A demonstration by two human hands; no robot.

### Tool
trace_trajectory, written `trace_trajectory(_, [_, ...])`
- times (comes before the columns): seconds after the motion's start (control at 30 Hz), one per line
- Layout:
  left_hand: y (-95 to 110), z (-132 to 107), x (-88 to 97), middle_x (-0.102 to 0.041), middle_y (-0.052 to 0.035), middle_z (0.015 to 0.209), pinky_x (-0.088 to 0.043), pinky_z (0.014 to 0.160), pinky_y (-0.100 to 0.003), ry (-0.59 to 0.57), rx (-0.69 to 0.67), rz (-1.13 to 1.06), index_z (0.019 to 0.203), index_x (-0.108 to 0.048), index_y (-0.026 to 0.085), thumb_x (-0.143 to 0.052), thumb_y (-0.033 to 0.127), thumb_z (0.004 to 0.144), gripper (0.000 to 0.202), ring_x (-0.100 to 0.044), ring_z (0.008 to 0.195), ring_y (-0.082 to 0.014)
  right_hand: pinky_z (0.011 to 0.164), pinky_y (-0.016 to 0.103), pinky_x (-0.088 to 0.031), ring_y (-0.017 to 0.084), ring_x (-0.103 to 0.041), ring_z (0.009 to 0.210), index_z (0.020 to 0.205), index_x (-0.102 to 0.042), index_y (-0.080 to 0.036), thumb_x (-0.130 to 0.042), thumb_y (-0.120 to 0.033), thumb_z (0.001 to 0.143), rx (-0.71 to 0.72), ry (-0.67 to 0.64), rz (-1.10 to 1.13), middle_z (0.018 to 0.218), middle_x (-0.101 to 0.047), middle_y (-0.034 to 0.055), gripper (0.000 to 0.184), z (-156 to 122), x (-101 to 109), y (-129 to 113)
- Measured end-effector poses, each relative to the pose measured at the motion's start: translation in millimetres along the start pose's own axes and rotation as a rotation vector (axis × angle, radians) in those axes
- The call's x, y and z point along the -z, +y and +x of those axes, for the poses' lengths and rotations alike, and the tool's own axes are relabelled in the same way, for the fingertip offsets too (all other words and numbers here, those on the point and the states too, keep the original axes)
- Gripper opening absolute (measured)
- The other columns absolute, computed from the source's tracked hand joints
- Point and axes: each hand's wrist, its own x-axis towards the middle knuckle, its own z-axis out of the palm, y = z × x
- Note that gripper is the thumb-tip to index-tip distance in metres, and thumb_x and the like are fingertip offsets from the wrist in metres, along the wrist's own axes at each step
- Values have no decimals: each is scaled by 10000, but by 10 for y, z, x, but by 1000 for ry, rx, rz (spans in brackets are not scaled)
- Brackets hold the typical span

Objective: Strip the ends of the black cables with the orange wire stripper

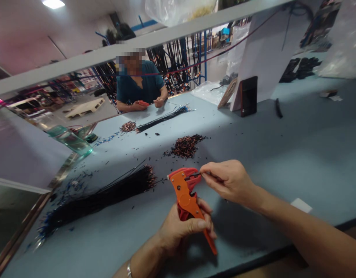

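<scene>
My left hand (192,222) is closed round the handles of an orange and red wire stripper (185,197), its head pointing up and its jaws towards the right. Pinched in the fingers of my right hand (228,179) is a thin black wire (214,176), whose end meets the stripper's jaws. How deep the wire sits in the jaws I cannot tell. To the left lies a thick bundle of black wires (108,197), with copper-coloured ends near the stripper and blue ends at the far left. Just beyond the stripper is a heap of dark and copper-coloured scraps (186,146).
Across the table a person (140,87) holds a red tool beside another wire bundle (163,119) and scrap pile (128,126). A greenish bottle (75,142) lies near the left edge. A phone (249,96) leans against a white panel. A rail (79,58) crosses above the table.
</scene>
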Motion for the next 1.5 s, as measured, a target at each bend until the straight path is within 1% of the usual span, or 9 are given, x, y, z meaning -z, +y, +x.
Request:
trace_trajectory(0.1, [-5, 9, -15, -633, -29, 655, -524, 634, -333, 10, -21, 14, 778, -602, 115, -798, 283, 713, 266, -645, 607, -171, 491, 199, -319, 67, -423, 454, 782, -629, -175, -509, -149, 881, -3, -8, -11, 556, -584, -43, 158, -6, -6, -7])
trace_trajectory(0.2, [-10, 25, -35, -605, -18, 630, -513, 605, -318, 21, -28, 11, 689, -546, 132, -795, 286, 711, 294, -624, 567, -156, 493, 202, -317, 68, -416, 452, 785, -629, -169, -511, -152, 884, -8, -12, -13, 548, -567, -44, 155, -13, -11, -8])
trace_trajectory(0.3, [-13, 36, -52, -596, -14, 608, -506, 578, -311, 40, -18, 12, 679, -527, 139, -790, 296, 711, 308, -620, 541, -157, 496, 202, -315, 67, -415, 452, 790, -629, -166, -515, -146, 882, -8, -13, -10, 547, -557, -46, 148, -18, -14, -3])
trace_trajectory(0.47, [-25, 41, -62, -556, 13, 553, -467, 518, -271, 70, -11, -1, 666, -502, 152, -796, 322, 698, 342, -570, 477, -127, 498, 199, -319, 68, -423, 460, 794, -628, -174, -510, -153, 885, -14, -20, -26, 551, -566, -48, 150, -31, -25, 12])
trace_trajectory(0.6, [-32, 38, -60, -542, 16, 524, -457, 511, -264, 81, 1, 9, 654, -501, 151, -785, 364, 711, 360, -560, 458, -123, 500, 198, -323, 67, -432, 462, 797, -629, -176, -507, -153, 885, -13, -18, -28, 564, -586, -42, 152, -35, -30, 14])
trace_trajectory(0.83, [-23, 40, -66, -514, 15, 486, -442, 479, -261, 86, 9, 28, 648, -551, 132, -788, 419, 696, 375, -537, 434, -122, 489, 196, -320, 67, -408, 450, 793, -624, -178, -509, -151, 885, -13, -19, -14, 530, -518, -60, 150, -28, -20, 5])
trace_trajectory(1.1, [-89, 46, -46, -511, 27, 474, -436, 444, -240, 103, -14, 16, 638, -495, 152, -774, 417, 722, 394, -530, 407, -110, 513, 208, -333, 73, -467, 475, 802, -623, -178, -486, -165, 909, -6, -40, -57, 583, -604, -30, 175, -52, -41, 5])
trace_trajectory(1.37, [-125, 34, -63, -498, 41, 459, -438, 409, -230, 125, -27, 18, 646, -466, 165, -754, 444, 736, 411, -511, 371, -101, 513, 218, -349, 79, -503, 473, 814, -623, -175, -463, -145, 920, 26, 16, -87, 596, -632, -21, 194, -61, -61, -48])
trace_trajectory(1.5, [-112, 28, -65, -434, 71, 400, -358, 322, -191, 206, -13, 9, 612, -428, 180, -756, 475, 719, 455, -426, 291, -74, 509, 224, -342, 82, -508, 471, 825, -626, -171, -456, -144, 920, 28, 29, -113, 584, -622, -25, 196, -68, -90, -34])
